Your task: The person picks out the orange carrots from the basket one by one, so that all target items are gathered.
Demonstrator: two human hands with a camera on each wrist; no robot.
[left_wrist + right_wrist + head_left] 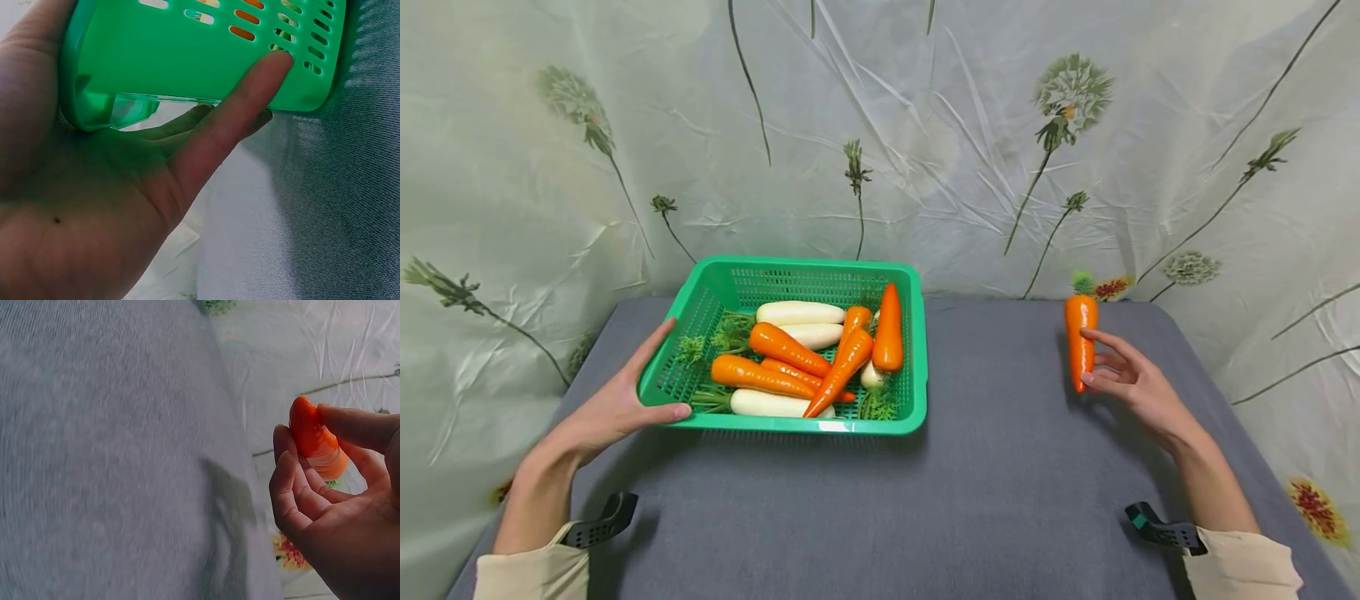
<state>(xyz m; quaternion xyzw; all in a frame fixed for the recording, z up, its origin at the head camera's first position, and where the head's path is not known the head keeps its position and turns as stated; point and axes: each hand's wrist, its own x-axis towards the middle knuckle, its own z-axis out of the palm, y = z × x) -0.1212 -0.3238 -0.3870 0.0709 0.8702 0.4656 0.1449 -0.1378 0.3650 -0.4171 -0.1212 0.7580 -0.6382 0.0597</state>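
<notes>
My left hand (617, 408) grips the near left corner of a green plastic basket (917, 350), thumb along the front rim and index finger on the left rim. Other fingers lie against its slotted outer wall (175, 56). Inside are several orange carrots (760, 375) and several white radishes (801, 312) with green leafy tops. Far to the right, my right hand (1138, 387) pinches another carrot (1081, 321) between thumb and fingers near its narrow end. This carrot has its green top pointing away. The right wrist view shows its tip (303, 425) facing the camera.
A grey cloth-covered table (985, 467) carries the basket. Behind and beside it hangs a pale curtain (925, 125) printed with dandelions. Both wrists wear black straps (602, 521), close to light sleeves (1240, 562).
</notes>
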